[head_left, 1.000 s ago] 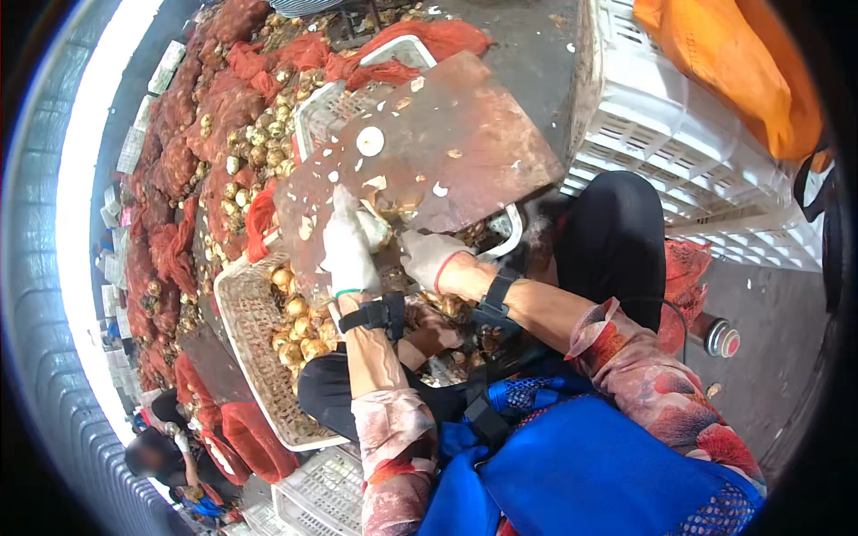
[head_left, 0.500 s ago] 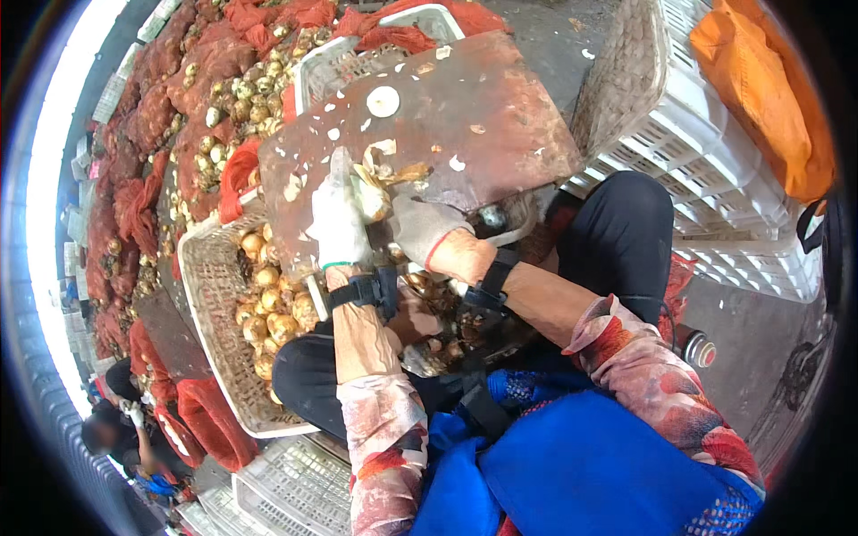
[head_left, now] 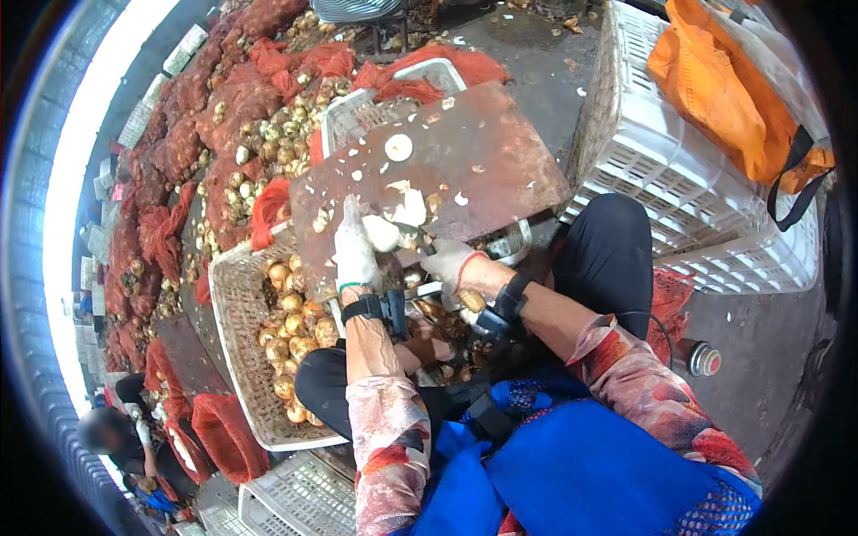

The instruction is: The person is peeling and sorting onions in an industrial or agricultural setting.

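Observation:
My left hand [head_left: 356,252], in a whitish glove, is closed around the side of a peeled white onion [head_left: 382,234] at the near edge of a brown board [head_left: 340,179]. To its right, my right hand [head_left: 450,263], gloved in grey-white, grips what looks like a small knife; a short dark piece [head_left: 427,243] pokes out by the fingertips, and a tan, handle-like end [head_left: 472,300] shows at the wrist side. Pale onion skin [head_left: 411,209] lies just beyond the onion. Farther off on the board rests a round white onion slice [head_left: 399,147].
Left of my knee a white crate [head_left: 234,357] holds brown onions [head_left: 293,335]. Red mesh sacks [head_left: 228,116] pile up at far left. Stacked white crates [head_left: 666,183] with an orange bag [head_left: 715,89] stand right. A flask-like can [head_left: 703,359] is on the floor. Another person [head_left: 125,442] sits lower left.
The onion in my left hand now shows smooth white, its loose skin lying beyond it on the board. My right hand has drawn slightly right and nearer. The whole view has shifted.

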`<control>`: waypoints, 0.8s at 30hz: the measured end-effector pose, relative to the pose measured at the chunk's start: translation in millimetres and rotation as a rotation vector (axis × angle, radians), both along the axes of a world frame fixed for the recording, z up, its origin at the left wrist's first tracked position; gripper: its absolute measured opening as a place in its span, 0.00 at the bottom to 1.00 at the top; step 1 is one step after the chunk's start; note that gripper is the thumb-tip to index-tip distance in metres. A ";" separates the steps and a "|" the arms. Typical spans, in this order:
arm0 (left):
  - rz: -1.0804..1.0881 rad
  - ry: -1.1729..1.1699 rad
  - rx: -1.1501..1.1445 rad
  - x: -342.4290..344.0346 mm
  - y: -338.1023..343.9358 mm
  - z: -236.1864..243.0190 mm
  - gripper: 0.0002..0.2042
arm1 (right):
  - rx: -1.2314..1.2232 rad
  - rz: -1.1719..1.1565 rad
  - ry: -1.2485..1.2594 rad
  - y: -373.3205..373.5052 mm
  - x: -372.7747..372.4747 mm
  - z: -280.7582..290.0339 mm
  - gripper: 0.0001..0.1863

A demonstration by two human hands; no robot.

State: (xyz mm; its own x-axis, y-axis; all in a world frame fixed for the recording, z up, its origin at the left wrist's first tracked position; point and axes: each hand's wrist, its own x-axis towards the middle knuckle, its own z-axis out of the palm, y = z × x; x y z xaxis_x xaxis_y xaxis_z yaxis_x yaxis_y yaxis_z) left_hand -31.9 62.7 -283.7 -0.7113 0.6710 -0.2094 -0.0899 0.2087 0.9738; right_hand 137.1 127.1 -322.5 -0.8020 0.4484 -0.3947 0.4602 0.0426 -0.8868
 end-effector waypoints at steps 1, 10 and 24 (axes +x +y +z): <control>-0.015 0.052 -0.005 7.4 3.1 2.3 0.35 | -0.221 -0.078 -0.057 6.4 0.8 5.6 0.21; 0.014 -0.195 -0.110 13.1 -6.7 19.5 0.37 | 0.072 -0.163 0.032 18.5 -7.4 64.8 0.25; -0.027 0.008 0.023 40.2 0.1 52.2 0.23 | 0.147 -0.089 0.121 29.7 -48.5 41.9 0.21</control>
